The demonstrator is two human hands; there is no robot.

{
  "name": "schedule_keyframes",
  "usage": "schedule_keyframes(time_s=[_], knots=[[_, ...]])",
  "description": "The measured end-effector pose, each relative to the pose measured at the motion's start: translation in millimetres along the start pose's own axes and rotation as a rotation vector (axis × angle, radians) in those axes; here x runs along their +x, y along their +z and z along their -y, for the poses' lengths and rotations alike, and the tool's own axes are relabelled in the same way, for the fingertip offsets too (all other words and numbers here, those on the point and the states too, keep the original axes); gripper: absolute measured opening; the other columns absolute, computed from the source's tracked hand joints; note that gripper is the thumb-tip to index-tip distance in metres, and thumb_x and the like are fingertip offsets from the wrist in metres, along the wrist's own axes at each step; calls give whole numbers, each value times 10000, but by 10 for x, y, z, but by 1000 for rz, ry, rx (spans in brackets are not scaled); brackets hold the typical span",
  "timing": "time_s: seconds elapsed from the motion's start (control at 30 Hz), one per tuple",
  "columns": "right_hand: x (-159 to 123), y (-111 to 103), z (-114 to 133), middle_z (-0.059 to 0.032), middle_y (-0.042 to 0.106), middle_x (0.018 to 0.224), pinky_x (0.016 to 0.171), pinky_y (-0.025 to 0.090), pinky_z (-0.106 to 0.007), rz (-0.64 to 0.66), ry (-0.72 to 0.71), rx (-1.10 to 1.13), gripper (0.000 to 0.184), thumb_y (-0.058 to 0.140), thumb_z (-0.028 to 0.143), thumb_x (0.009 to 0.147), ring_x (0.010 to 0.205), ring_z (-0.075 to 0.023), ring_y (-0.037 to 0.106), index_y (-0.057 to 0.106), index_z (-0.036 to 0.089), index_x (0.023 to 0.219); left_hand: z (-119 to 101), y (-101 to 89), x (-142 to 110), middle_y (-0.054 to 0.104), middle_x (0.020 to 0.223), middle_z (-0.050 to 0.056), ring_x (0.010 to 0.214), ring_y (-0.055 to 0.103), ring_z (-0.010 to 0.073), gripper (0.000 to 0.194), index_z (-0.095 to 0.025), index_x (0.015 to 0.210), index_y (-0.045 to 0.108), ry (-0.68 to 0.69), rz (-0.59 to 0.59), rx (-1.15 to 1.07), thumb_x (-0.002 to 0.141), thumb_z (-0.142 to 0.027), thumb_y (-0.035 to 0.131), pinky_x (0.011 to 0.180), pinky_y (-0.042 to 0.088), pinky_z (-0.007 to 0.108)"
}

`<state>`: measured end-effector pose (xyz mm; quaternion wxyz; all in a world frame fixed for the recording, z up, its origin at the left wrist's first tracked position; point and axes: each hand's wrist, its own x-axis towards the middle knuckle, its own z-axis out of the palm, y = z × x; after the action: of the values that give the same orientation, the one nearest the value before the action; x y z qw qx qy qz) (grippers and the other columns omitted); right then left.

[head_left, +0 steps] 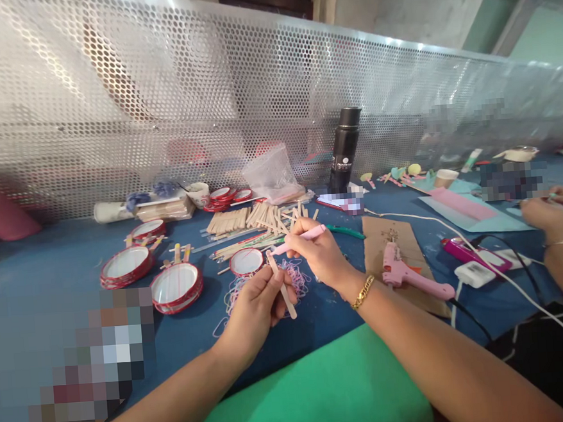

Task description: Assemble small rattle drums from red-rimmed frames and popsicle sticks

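Observation:
Between the thumb and fingers of my left hand [256, 303] is a wooden craft stick [283, 289], tilted with its top end leaning away from me. My right hand [319, 253] grips a pink marker [300, 240], its tip touching or very near the stick's upper end. Beneath both hands lies a tangle of pink and purple rubber bands [298, 280]. Just behind them is a small red-rimmed round piece [246, 262] with a white face. Further back, a pile of loose craft sticks [267, 217] spreads over the blue table [77, 328].
Red-rimmed drum-like rounds [175, 286] stand at left. A pink glue gun [399, 273] rests on cardboard [372, 230] at right, near a power strip [476, 274] and white cable. A black bottle [344, 149] stands behind. Another person's hands [552, 218] work at far right.

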<state>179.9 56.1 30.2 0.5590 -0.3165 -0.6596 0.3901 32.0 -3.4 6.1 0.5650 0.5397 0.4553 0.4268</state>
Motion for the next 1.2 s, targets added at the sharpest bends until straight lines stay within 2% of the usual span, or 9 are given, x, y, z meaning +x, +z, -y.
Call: schedule_keyframes(time_s=[0.5, 0.73, 1.2], knots=[[7, -4, 8, 35, 561, 592, 608, 417, -257, 7, 13, -25, 225, 573, 251, 826, 587, -124, 524, 505, 210, 616, -51, 25, -24, 523, 568, -28, 449, 361, 69, 389, -166, 750, 598, 0, -7, 2, 890, -522, 524, 408, 253, 186], [14, -12, 0, 36, 564, 588, 593, 407, -252, -7, 17, -7, 219, 576, 244, 827, 573, -119, 515, 514, 209, 621, -34, 28, -13, 612, 663, -7, 453, 373, 62, 336, -173, 829, 590, -7, -30, -48, 884, -500, 544, 410, 256, 184], [20, -21, -24, 39, 576, 582, 577, 408, -251, -16, 40, 19, 207, 575, 251, 822, 557, -116, 511, 512, 210, 629, -61, 41, -23, 623, 649, -13, 450, 380, 65, 322, -181, 840, 588, -23, -52, -87, 857, -502, 572, 416, 244, 185]])
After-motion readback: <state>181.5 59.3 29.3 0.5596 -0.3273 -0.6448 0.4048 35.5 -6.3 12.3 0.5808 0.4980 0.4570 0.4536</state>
